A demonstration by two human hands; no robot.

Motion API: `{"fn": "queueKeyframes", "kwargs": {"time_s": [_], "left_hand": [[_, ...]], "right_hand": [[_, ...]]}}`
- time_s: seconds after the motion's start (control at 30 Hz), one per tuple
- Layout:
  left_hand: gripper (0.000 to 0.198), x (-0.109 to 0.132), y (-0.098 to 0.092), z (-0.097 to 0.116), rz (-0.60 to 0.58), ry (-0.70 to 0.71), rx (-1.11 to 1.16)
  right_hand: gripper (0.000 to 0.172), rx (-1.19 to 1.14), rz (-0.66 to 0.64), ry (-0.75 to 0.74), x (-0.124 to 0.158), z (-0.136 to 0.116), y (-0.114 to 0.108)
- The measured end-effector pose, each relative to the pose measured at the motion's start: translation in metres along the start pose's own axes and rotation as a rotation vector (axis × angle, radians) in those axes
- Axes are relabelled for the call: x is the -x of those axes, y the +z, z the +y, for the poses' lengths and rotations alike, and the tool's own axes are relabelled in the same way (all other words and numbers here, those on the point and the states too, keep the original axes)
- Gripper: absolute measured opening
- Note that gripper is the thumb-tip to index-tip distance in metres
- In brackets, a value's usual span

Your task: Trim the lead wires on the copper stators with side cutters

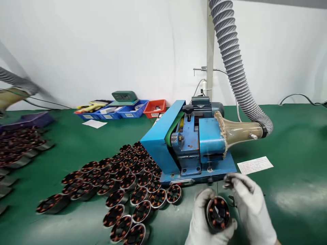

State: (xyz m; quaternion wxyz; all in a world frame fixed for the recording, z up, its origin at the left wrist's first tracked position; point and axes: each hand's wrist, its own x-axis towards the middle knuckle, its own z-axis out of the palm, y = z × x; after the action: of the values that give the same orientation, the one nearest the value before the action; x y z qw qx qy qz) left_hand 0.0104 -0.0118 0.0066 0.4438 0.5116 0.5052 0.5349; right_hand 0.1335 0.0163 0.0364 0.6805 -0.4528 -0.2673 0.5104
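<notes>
My left hand (200,219), in a white glove, is closed round a copper-wound stator (219,212), the fingers and thumb wrapped about its metal outer ring. The stator sits in the curve of that hand, its open face turned up toward me, so I see the orange-brown windings circling the dark bore.

My right hand (251,206), also gloved in white, is just to the right of the stator and a little farther up the counter (288,207). Its fingers are bent in toward the thumb; the tips are dark and blurred, and I cannot tell whether they pinch anything. A small dark piece (232,200) shows between the stator and this hand, too unclear to name.

Just beyond my hands stands a blue belt machine (189,146), with a printed slip (254,165) lying to its right. Left of my left hand, other stators (129,182) lie close together on the counter, the nearest well apart from my fingers.
</notes>
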Motion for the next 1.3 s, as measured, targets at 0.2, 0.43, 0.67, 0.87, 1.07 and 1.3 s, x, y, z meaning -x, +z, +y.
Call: {"fn": "queueKeyframes", "kwargs": {"time_s": [0.2,0.43,0.67,0.87,1.07,1.3], "left_hand": [[0.033,-0.043,0.03,0.0,0.064,-0.249,0.383],[0.024,-0.069,0.041,-0.006,0.096,-0.253,0.392],[0.022,-0.077,0.05,0.009,0.113,-0.27,0.414],[0.023,-0.07,0.05,0.011,0.107,-0.31,0.425],[0.023,-0.031,0.011,0.003,-0.038,-0.189,0.26],[0.052,-0.032,0.001,0.019,-0.209,-0.247,0.219]], "right_hand": [[0.054,0.409,-0.009,-0.031,0.006,0.02,0.022],[0.042,0.554,-0.003,-0.093,-0.028,0.009,0.041],[0.031,0.57,-0.022,-0.131,-0.034,0.006,0.038],[0.034,0.572,0.039,-0.153,-0.022,0.01,0.032],[0.046,0.423,0.046,-0.165,0.023,0.038,0.008],[0.055,0.149,-0.088,-0.09,0.027,0.021,-0.016]]}}
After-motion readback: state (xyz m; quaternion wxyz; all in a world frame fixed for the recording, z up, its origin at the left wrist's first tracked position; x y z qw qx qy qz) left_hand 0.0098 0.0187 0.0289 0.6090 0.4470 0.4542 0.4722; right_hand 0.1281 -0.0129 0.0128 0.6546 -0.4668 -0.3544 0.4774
